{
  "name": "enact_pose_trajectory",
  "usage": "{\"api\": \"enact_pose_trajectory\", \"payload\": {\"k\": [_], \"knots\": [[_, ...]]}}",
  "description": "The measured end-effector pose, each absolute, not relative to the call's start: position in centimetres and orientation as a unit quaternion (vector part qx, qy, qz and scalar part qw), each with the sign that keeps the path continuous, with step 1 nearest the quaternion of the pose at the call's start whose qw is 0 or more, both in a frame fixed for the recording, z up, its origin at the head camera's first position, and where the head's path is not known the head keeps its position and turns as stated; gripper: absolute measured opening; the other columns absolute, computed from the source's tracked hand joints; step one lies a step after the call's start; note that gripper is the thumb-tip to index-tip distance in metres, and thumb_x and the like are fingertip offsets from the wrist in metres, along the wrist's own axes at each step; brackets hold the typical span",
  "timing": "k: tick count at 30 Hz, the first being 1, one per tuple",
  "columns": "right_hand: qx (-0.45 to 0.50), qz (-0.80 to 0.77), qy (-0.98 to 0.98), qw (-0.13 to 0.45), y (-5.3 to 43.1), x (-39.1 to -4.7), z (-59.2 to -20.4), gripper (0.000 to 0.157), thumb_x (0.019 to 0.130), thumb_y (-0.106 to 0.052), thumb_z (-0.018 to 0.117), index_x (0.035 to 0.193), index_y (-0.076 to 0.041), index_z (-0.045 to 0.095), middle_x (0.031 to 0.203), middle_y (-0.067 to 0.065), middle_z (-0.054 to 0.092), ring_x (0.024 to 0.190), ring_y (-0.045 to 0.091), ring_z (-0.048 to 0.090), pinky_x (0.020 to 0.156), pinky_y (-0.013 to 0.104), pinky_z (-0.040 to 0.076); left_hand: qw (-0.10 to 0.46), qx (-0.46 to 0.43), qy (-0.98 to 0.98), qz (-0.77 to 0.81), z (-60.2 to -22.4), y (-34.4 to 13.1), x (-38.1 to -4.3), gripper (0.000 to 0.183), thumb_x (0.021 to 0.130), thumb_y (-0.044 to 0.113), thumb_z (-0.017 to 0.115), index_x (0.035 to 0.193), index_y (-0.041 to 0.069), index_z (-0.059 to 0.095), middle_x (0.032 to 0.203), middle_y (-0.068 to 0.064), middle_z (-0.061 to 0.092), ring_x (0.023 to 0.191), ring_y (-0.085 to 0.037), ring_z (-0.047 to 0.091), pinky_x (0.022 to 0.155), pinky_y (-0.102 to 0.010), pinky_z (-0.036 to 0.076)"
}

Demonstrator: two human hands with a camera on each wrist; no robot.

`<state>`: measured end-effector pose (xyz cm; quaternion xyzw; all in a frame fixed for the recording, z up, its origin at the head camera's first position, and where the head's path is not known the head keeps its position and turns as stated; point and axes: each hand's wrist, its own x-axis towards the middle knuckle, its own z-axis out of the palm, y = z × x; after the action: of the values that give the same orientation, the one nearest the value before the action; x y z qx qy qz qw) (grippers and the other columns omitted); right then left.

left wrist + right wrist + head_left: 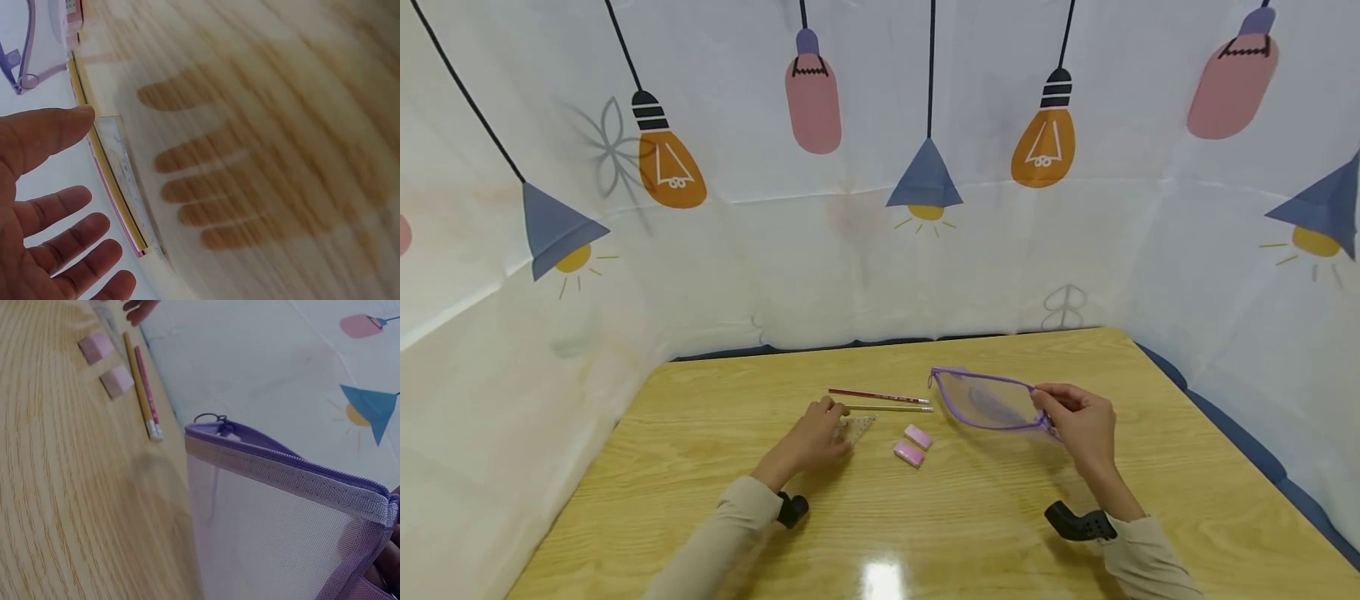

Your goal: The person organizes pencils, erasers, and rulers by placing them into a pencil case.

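Note:
My right hand [1084, 421] pinches a purple mesh zipper pouch [988, 400] by its right end, raised over the table. Its zipper side gapes in the right wrist view, with a ring pull at the far corner. On the left, my left hand [814, 437] hovers at a clear set square [859, 427], partly covering it in the head view. In the left wrist view its thumb and fingers are spread, and nothing lies between them. Just behind the set square lie a yellow pencil [891, 407] and a red pencil [872, 395], side by side.
Two pink-and-white erasers, a nearer eraser [909, 454] and a farther eraser [918, 436], lie between the hands. A wooden table [955, 517] carries everything. Behind it and at both sides hangs a white cloth [865, 250] printed with lamps.

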<state>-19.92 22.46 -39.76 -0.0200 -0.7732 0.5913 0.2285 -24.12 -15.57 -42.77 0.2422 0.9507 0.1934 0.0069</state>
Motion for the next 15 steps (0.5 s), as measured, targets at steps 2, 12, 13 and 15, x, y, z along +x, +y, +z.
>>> {"api": "enact_pose_trajectory", "payload": {"k": [2, 12, 13, 15], "knots": [[-0.017, 0.595, -0.771, 0.227, 22.4, -19.6, -39.4, 0.022, 0.086, -0.012, 0.075, 0.096, 0.007, 0.072, 0.075, 0.01, 0.07, 0.054, 0.012, 0.059, 0.044, 0.024, 0.047, 0.004, 0.243, 0.953, 0.182, -42.9, -15.5, -24.2, 0.046, 0.087, 0.016, 0.073, 0.123, -0.006, 0.054, 0.111, -0.016, 0.048, 0.101, -0.035, 0.045, 0.084, -0.046, 0.043], [0.005, 0.586, -0.774, 0.238, 22.3, -19.4, -39.2, 0.019, 0.087, -0.006, 0.073, 0.095, 0.01, 0.071, 0.075, 0.013, 0.07, 0.054, 0.012, 0.059, 0.044, 0.024, 0.046, 0.024, 0.239, 0.959, 0.151, -43.0, -15.1, -24.4, 0.054, 0.085, 0.023, 0.075, 0.124, -0.009, 0.055, 0.114, -0.018, 0.048, 0.102, -0.034, 0.045, 0.085, -0.045, 0.044], [0.004, 0.585, -0.775, 0.238, 22.5, -19.7, -39.5, 0.018, 0.087, -0.007, 0.073, 0.095, 0.009, 0.071, 0.076, 0.012, 0.07, 0.055, 0.011, 0.06, 0.044, 0.024, 0.046, 0.026, 0.237, 0.959, 0.152, -43.0, -15.1, -24.5, 0.054, 0.085, 0.023, 0.075, 0.124, -0.009, 0.055, 0.113, -0.018, 0.048, 0.101, -0.034, 0.045, 0.085, -0.045, 0.044], [0.002, 0.588, -0.774, 0.235, 22.8, -20.2, -40.3, 0.019, 0.087, -0.01, 0.074, 0.096, 0.007, 0.072, 0.076, 0.01, 0.07, 0.055, 0.011, 0.059, 0.044, 0.023, 0.045, 0.031, 0.23, 0.961, 0.148, -42.9, -15.1, -24.5, 0.051, 0.086, 0.025, 0.075, 0.121, -0.007, 0.057, 0.112, -0.016, 0.048, 0.1, -0.033, 0.045, 0.084, -0.044, 0.044]]}}
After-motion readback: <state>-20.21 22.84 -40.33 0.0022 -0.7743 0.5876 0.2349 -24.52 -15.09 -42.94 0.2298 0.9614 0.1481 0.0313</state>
